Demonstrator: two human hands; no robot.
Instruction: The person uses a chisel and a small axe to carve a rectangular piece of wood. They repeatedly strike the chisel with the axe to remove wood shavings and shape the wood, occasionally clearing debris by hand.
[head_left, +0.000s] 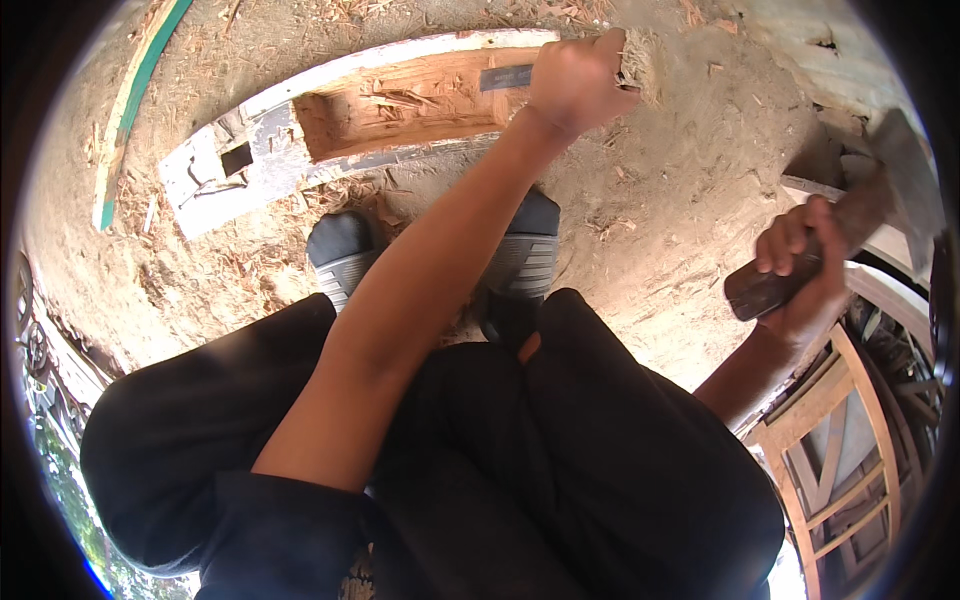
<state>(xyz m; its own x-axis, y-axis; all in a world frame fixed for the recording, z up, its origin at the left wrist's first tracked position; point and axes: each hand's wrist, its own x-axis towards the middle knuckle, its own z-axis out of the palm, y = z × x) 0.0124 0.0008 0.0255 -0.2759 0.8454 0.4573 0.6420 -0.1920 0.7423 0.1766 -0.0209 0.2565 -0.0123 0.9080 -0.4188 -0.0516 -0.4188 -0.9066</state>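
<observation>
My left hand is closed at the right end of a long, curved wooden piece with flaking white paint and a hollowed middle; what its fingers hold is hidden. A flat dark strip lies in the hollow beside that hand. At the right, my right hand grips the dark wooden handle of a tool with a broad, blurred grey head, raised off to the side of the wooden piece.
A green-edged slat lies at the left on dirt ground strewn with wood shavings. A wooden frame and stacked boards crowd the lower right. My sandalled feet are just below the wooden piece, between it and my bent knees.
</observation>
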